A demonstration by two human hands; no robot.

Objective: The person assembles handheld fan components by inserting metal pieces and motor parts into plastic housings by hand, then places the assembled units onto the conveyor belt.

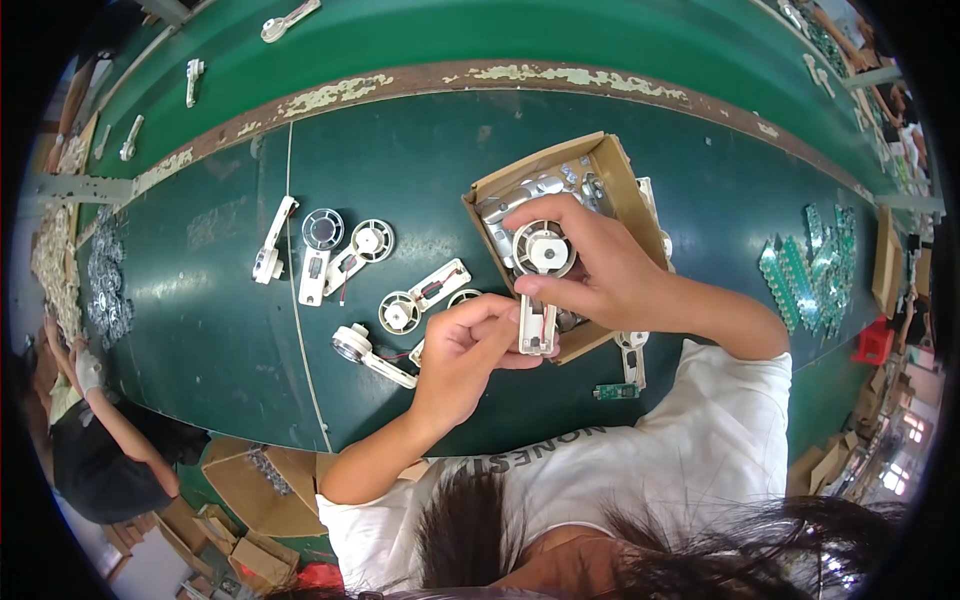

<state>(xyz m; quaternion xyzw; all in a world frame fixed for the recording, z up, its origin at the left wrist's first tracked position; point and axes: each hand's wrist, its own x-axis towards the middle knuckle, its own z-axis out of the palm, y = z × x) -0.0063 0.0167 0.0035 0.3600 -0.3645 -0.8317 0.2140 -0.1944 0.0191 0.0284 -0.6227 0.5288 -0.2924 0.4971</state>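
Observation:
Both my hands hold a white handheld fan housing [545, 250] above the table. Its round head shows a motor hub in the middle, and a red wire runs along the open handle. My right hand [610, 262] grips the round head between thumb and fingers. Lower down, my left hand [468, 352] pinches the handle, its fingers curled behind it. Just beyond my hands stands a cardboard box [617, 168] of silvery-grey parts, partly hidden by my right hand. More fan housings [400, 312] lie left of my left hand.
A small green circuit board [617, 391] lies near the table's front edge, beside another white housing. Green circuit boards [815, 270] are piled at the right. A raised, worn ledge [470, 78] borders the green conveyor belt [420, 35] behind. At the left, a co-worker's gloved hand [88, 370] shows.

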